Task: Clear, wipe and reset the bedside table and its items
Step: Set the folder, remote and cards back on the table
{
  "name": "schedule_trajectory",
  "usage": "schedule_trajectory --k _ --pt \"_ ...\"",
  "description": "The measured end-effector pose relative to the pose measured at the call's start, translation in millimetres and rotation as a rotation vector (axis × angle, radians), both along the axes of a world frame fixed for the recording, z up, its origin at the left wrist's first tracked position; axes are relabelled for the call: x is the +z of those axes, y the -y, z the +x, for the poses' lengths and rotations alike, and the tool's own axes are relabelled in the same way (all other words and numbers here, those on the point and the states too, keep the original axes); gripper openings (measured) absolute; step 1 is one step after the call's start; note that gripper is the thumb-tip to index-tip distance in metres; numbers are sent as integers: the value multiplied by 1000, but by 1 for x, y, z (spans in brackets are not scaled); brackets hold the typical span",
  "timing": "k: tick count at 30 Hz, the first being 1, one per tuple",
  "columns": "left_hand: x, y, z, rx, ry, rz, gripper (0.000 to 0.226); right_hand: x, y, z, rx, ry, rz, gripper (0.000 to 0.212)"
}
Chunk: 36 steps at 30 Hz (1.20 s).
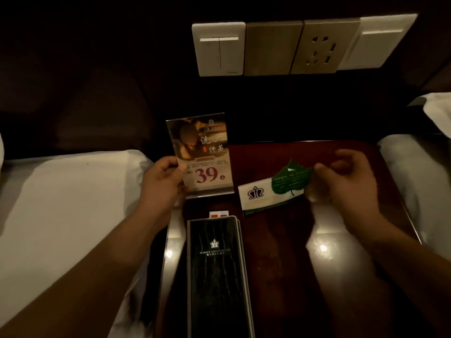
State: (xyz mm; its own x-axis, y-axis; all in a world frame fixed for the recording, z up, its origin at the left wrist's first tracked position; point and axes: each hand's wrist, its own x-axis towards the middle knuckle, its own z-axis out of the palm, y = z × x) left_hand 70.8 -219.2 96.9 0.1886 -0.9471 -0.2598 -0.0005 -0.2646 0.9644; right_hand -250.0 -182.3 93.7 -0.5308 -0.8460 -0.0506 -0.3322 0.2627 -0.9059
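A dark glossy bedside table (280, 240) lies below me. My left hand (162, 181) grips the left edge of an upright acrylic sign stand (205, 157) printed with "39", at the table's back left. My right hand (346, 179) pinches a green leaf-shaped card (290, 179) by its right edge, just above a white tissue pack (261, 198) with a crown logo. A black hotel folder (217, 276) lies lengthwise at the front, with a small card (219, 214) peeking out past its far end.
White bedding (61, 203) lies to the left and another white bed (412, 172) to the right. On the dark wall behind are a switch plate (218, 48), a power socket (322, 50) and another white switch (380, 42).
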Motion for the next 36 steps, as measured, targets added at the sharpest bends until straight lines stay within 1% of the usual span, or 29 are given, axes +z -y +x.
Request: schedule_trajectory --k 3,4,6,8,11,14,17,20,22,24,26,30,32,34,36 --pt "-12 19 1 30 -17 4 17 -11 7 -3 147 57 177 67" --pt "-16 25 1 37 -23 7 17 -17 9 -2 198 62 217 72" --pt "-25 36 3 45 -20 7 16 -28 12 1 264 101 255 75" --pt "-34 44 5 57 -10 6 14 -35 13 5 285 154 255 70" --pt "-46 50 6 64 -19 10 11 -36 13 8 247 131 230 55" --pt "-52 55 9 14 -12 8 15 -36 10 7 198 136 222 38" --pt "-55 61 13 -39 7 14 17 -36 7 4 191 141 234 32" --pt "-59 62 18 -55 42 20 12 -37 4 2 181 159 230 27" --pt "-60 63 21 -59 69 16 17 -37 2 1 173 189 219 23" --pt "-61 64 22 -62 75 12 18 -37 2 -2 169 237 198 22" --pt "-63 65 22 -61 70 11 17 -36 2 -5 168 274 192 26" --pt "-66 66 23 -62 208 4 22 -37 0 -5 184 296 234 44" --pt "-68 67 22 -66 226 13 22 -39 -1 -3 187 289 241 50" --pt "-69 65 21 -88 227 14 26 -41 -2 -4 179 281 236 48" --pt "-69 64 19 -125 271 -9 26 -44 -4 -3 186 282 234 40"
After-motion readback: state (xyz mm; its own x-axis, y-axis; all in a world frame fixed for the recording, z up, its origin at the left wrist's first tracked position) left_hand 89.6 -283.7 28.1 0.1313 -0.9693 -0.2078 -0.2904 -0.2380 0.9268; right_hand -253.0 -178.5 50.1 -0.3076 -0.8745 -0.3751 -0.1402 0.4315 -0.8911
